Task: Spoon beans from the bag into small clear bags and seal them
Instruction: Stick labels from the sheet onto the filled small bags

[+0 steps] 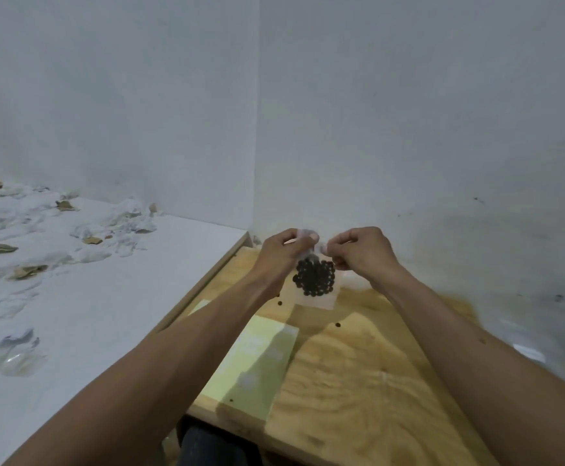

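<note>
A small clear bag (314, 284) with a clump of dark beans inside hangs above the far end of the wooden table (368, 381). My left hand (282, 255) pinches the bag's top edge on the left side. My right hand (363, 252) pinches the same edge on the right. Both hands are raised close together near the wall corner. Three loose dark beans (338, 325) lie on the table below the bag. No spoon or large bean bag shows in view.
A pale green sheet (257, 358) lies on the table's left half. Some clear plastic (355, 284) sits behind my right hand. To the left, a white surface (89, 314) carries crumpled plastic and brown scraps. White walls close the far and right sides.
</note>
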`<action>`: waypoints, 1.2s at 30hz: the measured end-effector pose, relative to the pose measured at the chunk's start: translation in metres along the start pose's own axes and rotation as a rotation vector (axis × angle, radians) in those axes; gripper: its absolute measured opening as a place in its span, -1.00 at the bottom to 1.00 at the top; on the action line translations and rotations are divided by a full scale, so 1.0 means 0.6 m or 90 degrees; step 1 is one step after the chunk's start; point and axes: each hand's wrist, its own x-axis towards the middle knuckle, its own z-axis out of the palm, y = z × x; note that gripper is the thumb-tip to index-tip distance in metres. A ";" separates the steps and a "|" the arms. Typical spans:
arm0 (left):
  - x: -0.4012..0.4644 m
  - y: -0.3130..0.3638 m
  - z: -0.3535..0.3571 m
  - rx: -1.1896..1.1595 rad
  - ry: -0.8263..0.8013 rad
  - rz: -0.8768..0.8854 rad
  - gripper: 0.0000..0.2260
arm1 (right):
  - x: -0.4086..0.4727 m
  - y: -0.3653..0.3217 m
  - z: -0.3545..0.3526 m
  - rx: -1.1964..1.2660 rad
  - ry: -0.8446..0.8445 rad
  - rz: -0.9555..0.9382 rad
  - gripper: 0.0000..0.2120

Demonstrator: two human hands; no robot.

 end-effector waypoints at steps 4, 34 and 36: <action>0.006 0.002 0.043 0.019 -0.018 0.025 -0.77 | -0.001 0.015 -0.036 -0.025 0.040 0.020 -0.75; -0.086 -0.075 0.481 0.396 -0.293 -0.152 -0.79 | -0.161 0.279 -0.428 -0.178 0.082 0.400 -0.87; -0.102 -0.084 0.496 0.464 -0.305 -0.129 -0.74 | -0.170 0.300 -0.428 -0.232 0.089 0.413 -0.84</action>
